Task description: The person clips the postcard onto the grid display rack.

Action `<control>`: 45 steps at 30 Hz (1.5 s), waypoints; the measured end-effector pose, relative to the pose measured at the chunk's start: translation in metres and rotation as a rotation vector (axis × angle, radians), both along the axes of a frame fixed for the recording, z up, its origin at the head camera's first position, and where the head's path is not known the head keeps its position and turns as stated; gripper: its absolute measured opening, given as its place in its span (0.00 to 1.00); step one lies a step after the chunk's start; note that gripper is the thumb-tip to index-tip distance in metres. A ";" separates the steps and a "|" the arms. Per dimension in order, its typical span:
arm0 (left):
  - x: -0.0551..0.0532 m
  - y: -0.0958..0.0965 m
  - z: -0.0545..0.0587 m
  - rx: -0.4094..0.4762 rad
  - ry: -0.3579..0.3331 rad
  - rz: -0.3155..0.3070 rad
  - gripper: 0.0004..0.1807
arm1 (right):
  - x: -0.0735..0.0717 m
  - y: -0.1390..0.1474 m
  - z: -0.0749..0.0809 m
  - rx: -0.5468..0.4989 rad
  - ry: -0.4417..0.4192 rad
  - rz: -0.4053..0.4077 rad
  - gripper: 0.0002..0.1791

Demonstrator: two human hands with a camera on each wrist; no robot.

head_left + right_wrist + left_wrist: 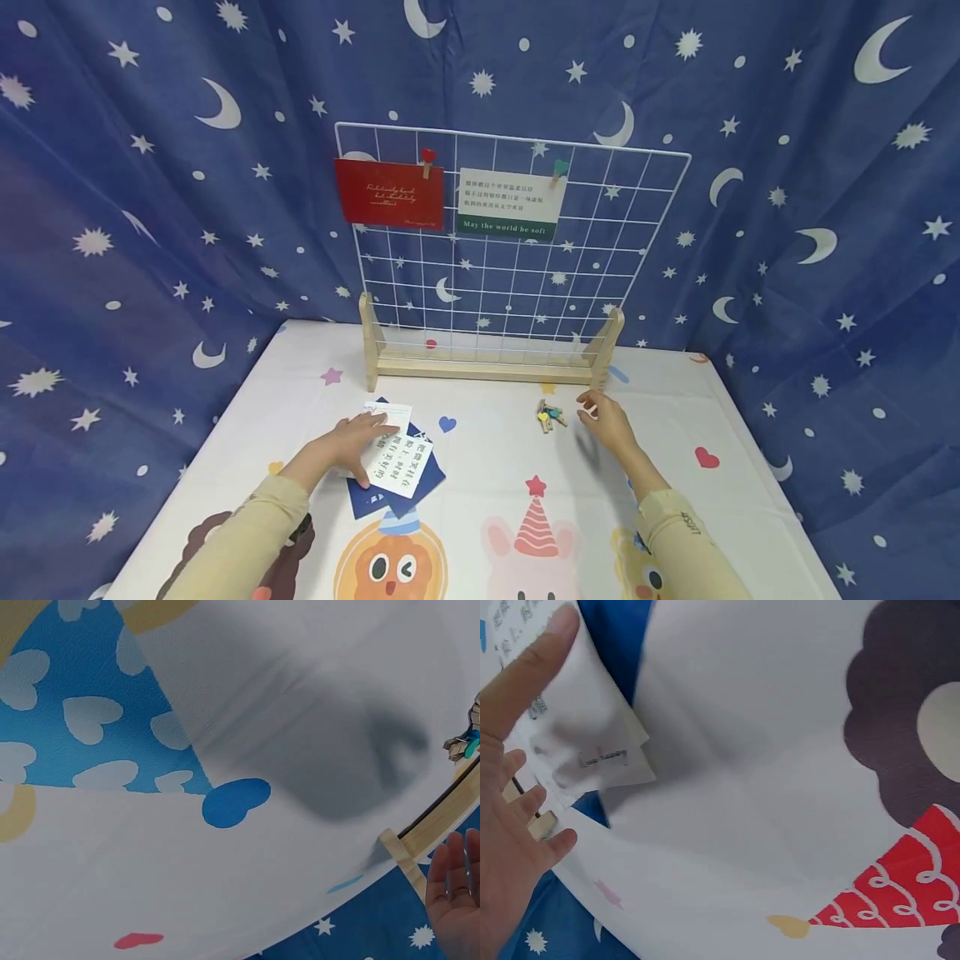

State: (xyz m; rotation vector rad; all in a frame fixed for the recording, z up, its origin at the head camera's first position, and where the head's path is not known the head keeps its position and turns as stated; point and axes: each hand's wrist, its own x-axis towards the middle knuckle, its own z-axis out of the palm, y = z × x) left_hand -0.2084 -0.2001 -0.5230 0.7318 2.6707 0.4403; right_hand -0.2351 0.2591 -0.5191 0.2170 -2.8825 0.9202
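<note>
My left hand point(351, 444) reaches over a loose stack of cards on the table, its fingers spread. On top lies a white card point(408, 468) with handwritten-style characters, with dark blue cards point(431, 482) sticking out beneath. In the left wrist view the thumb point(536, 669) stretches across the white card point(592, 724). My right hand point(611, 425) hovers just right of a small pile of wooden clothespins point(551, 416) with yellow and teal decorations, its fingers loosely bent around nothing. Seen from the right wrist, those fingers point(450, 879) appear at the lower right edge.
A white wire grid point(510, 275) stands in a wooden base point(480, 369) at the back of the table. Clothespins hold a red card point(390, 196) and a white-and-green card point(510, 200) on its upper part. Behind it hangs a blue curtain point(750, 125) with moons and stars.
</note>
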 end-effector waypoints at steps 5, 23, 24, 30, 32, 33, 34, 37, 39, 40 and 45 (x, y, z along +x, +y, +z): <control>0.002 -0.003 -0.006 -0.048 0.010 0.021 0.55 | -0.002 -0.002 -0.002 0.005 0.005 0.020 0.11; -0.003 0.003 -0.011 -0.078 0.102 0.063 0.56 | -0.006 -0.014 -0.001 0.044 -0.016 0.010 0.10; -0.003 0.003 -0.011 -0.075 0.108 0.060 0.56 | -0.007 -0.014 -0.002 0.048 -0.021 0.008 0.10; -0.004 0.004 -0.013 -0.096 0.131 0.052 0.55 | -0.006 -0.015 -0.010 0.072 -0.052 0.000 0.10; -0.003 0.005 -0.015 -0.115 0.139 0.051 0.55 | -0.005 -0.015 -0.012 0.077 -0.059 0.001 0.10; -0.003 0.005 -0.015 -0.126 0.145 0.053 0.55 | -0.005 -0.016 -0.013 0.082 -0.061 0.002 0.10; -0.003 0.005 -0.016 -0.134 0.153 0.052 0.55 | -0.004 -0.016 -0.014 0.081 -0.067 0.000 0.10; -0.001 0.005 -0.016 -0.154 0.183 0.061 0.56 | -0.003 -0.016 -0.017 0.079 -0.077 -0.009 0.09; 0.000 0.004 -0.017 -0.160 0.211 0.077 0.56 | -0.003 -0.015 -0.017 0.078 -0.078 -0.013 0.09; 0.001 0.003 -0.017 -0.160 0.223 0.087 0.57 | -0.003 -0.015 -0.018 0.077 -0.078 -0.014 0.09; 0.004 0.001 -0.015 -0.169 0.274 0.112 0.58 | -0.007 -0.014 -0.019 0.076 -0.078 -0.014 0.09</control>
